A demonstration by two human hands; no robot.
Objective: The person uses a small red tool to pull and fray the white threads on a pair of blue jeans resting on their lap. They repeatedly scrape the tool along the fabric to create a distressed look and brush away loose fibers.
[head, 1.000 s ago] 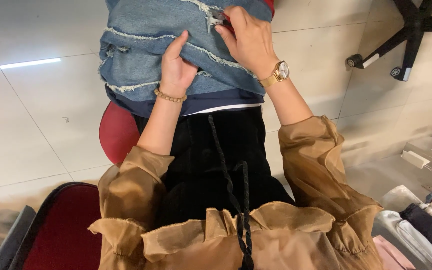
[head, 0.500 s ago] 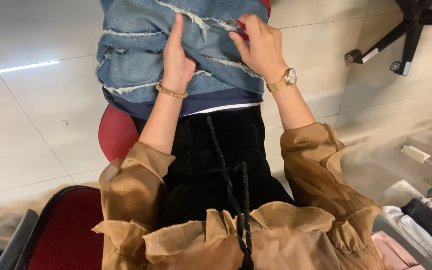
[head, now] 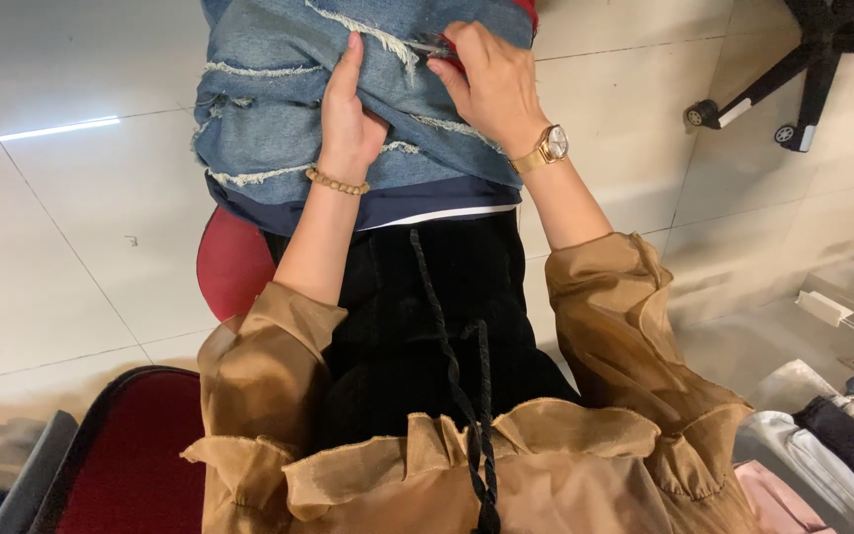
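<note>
A blue denim garment (head: 279, 109) with frayed pale trims lies over my knees, above a black skirt (head: 427, 316). My left hand (head: 348, 124), wearing a bead bracelet, grips a fold of the denim with the thumb pointing up and the fingers tucked under the cloth. My right hand (head: 491, 84), with a gold watch on the wrist, pinches a small red-handled metal tool (head: 439, 47) against the denim just beside the left thumb. The palm hides most of the tool, so I cannot tell its kind.
A round red stool (head: 229, 262) is under me. A red-seated chair (head: 121, 455) stands at the lower left. A black wheeled chair base (head: 812, 69) is at the top right. Folded clothes (head: 842, 435) lie stacked at the lower right on the pale tiled floor.
My right hand has slid left along the denim until it meets the left thumb. The left hand has shifted slightly upward on the fold.
</note>
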